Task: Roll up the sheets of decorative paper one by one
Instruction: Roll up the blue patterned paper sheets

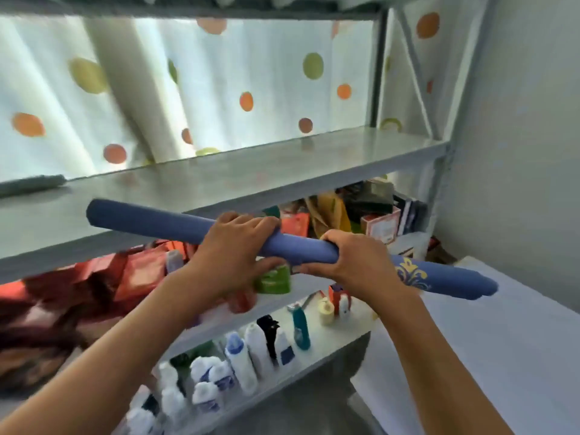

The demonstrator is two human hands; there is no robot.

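Note:
A long blue roll of decorative paper (150, 219) hangs in the air in front of a grey shelf unit, tilted from upper left down to lower right. A gold ornament shows near its right end (411, 273). My left hand (232, 249) grips the roll around its middle, fingers curled over the top. Just to the right of it, my right hand (348, 259) grips the same roll. The stretch of paper under both hands is hidden.
A bare grey shelf (251, 174) runs behind the roll, with a dotted white curtain (219, 83) above it. Lower shelves hold boxes (379, 227), red bags (94, 277), and several white bottles (238, 356). A white table surface (486, 340) lies at the lower right.

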